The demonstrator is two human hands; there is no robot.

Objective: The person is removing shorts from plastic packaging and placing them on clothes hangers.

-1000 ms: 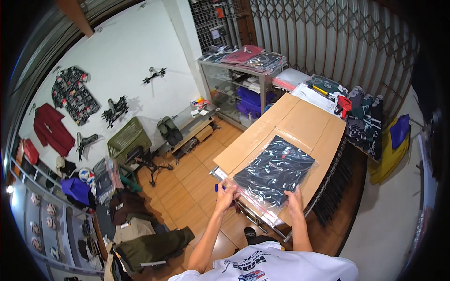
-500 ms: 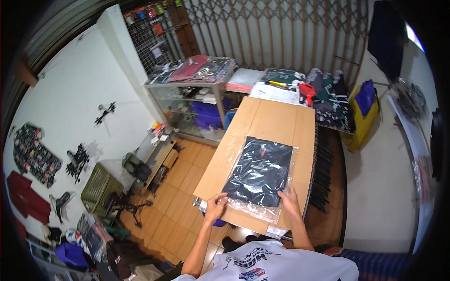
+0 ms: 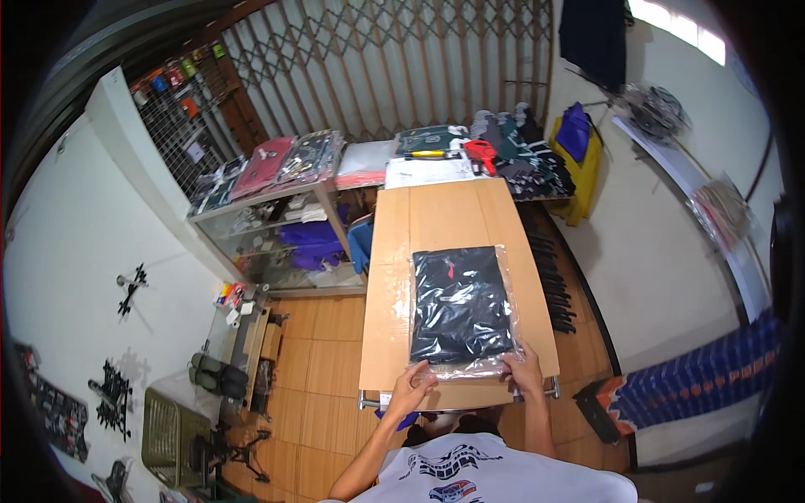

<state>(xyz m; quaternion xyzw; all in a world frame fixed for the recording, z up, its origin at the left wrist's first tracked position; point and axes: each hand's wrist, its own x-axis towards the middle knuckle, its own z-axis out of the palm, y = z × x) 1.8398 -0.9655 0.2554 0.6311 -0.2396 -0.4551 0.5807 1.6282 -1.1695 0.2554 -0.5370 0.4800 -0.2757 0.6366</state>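
I look down from above at a long table (image 3: 436, 220) topped with brown cardboard, running away from me toward a metal folding gate (image 3: 402, 59). On the near half of the table lies a folded black garment sealed in a clear plastic bag (image 3: 461, 306), flat, its long side pointing away from me.

My left hand (image 3: 412, 384) grips the near left corner of the bag, fingers curled over the plastic edge. My right hand (image 3: 524, 373) holds the near right corner in the same way, fingers bent onto the loose plastic flap at the bag's near end. Both forearms come up from the bottom edge, either side of my white printed T-shirt (image 3: 470, 474).

At the far end of the table lie stacked folded garments (image 3: 511, 147) in dark and grey colours, a sheet of white paper (image 3: 429, 172) and a red tool (image 3: 480, 152), too small to identify. To the left of the table stands a glass display cabinet (image 3: 277, 230) with more bagged garments laid on top, red and dark ones. A yellow bag (image 3: 583, 168) sits on the floor to the right of the far end. The floor (image 3: 310, 377) under and left of the table is orange-brown tile.
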